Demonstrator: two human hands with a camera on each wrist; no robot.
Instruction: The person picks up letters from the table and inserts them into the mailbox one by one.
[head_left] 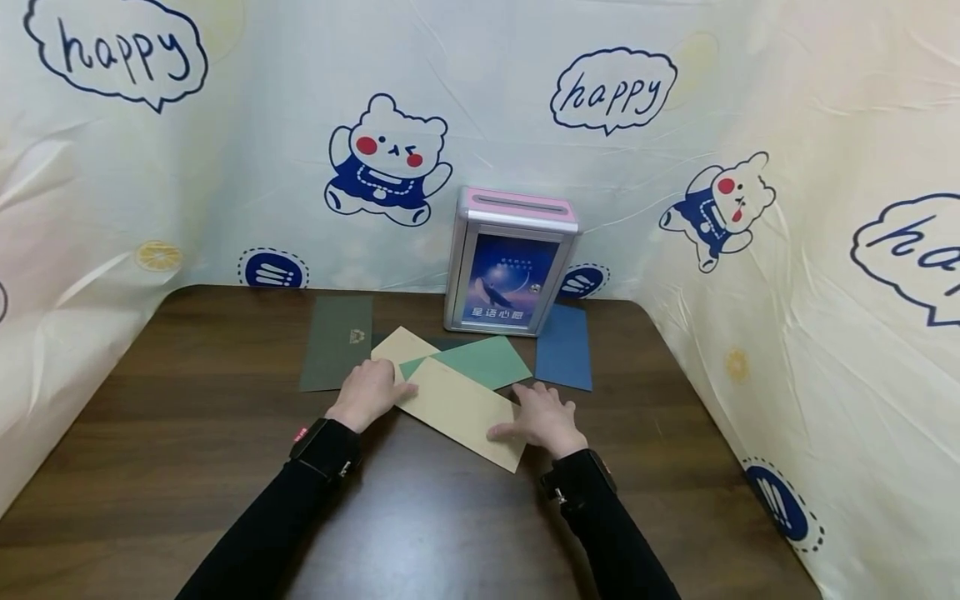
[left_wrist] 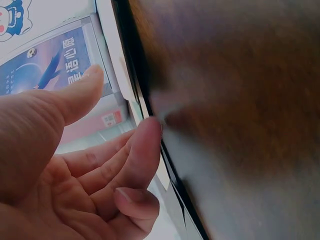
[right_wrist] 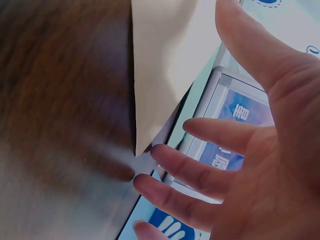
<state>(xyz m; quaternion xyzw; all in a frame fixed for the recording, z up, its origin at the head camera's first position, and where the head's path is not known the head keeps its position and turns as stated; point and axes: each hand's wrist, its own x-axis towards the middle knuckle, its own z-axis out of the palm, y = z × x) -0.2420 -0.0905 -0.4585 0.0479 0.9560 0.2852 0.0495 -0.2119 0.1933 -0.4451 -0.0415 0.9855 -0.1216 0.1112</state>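
A long cream envelope (head_left: 465,412) lies slanted on the table, overlapping a green envelope (head_left: 486,362); another cream envelope (head_left: 403,340) shows behind on the left. My left hand (head_left: 367,392) is at the front envelope's upper left end, its thumb over the corner. In the left wrist view the left thumb (left_wrist: 82,95) stands apart from loosely bent fingers. My right hand (head_left: 546,418) is at the lower right end, thumb over the paper. In the right wrist view its fingers (right_wrist: 195,170) are spread and fairly straight beside the envelope's tip (right_wrist: 150,120).
Behind the envelopes stands a silver box (head_left: 512,262) with a pink slotted top and a picture front. A dark green envelope (head_left: 336,343) lies left, a blue one (head_left: 564,348) right. Printed cloth (head_left: 502,150) encloses the wooden table (head_left: 187,433).
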